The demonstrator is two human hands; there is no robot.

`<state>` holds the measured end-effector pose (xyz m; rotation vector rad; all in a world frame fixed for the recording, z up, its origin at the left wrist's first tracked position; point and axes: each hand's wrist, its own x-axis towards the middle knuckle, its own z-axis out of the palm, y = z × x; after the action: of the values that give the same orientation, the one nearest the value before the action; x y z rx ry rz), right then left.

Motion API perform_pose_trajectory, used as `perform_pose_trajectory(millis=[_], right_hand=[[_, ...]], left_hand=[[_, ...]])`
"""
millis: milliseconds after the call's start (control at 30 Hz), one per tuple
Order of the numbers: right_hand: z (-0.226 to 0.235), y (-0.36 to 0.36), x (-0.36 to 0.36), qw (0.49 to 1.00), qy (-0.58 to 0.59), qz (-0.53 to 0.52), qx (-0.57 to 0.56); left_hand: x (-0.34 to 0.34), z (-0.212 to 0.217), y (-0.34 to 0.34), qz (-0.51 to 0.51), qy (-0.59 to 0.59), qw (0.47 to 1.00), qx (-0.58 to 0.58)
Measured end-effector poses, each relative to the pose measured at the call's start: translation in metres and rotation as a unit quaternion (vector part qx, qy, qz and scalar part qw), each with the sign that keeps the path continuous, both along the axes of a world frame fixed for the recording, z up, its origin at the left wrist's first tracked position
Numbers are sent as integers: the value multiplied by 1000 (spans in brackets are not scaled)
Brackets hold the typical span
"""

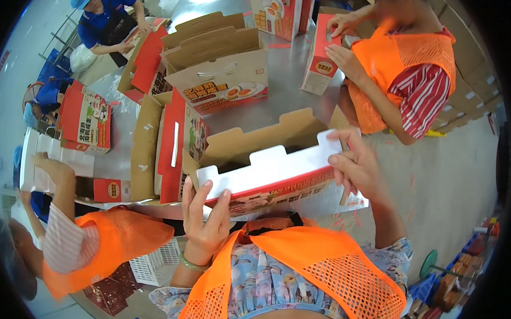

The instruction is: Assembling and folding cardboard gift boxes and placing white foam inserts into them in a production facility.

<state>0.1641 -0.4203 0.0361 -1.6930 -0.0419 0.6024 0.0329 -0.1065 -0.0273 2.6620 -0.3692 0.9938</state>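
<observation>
I'm watching the left hand and right hand pinching the carton's ends: light, stiff card, creasing easily, best held by its edges.

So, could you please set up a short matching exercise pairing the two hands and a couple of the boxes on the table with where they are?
Things:
1. left hand
2. right hand
3. open box with white handle
4. upright red box

Places:
A. far left of the table
B. on the right end of the white flap
C. middle of the table, flaps up
D. on the flap's left end

Pairs: 1-D, 2-B, 3-C, 4-A
</observation>
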Motion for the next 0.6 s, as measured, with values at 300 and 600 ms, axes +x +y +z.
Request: perform_pose_trajectory(millis=[300,600], right_hand=[[-47,-18,18,949,-309,-61,11],[-53,-7,-8,990,-103,76,50]], left_hand=[[-1,6,-25,17,39,999,24],[-6,3,-27,20,40,999,31]])
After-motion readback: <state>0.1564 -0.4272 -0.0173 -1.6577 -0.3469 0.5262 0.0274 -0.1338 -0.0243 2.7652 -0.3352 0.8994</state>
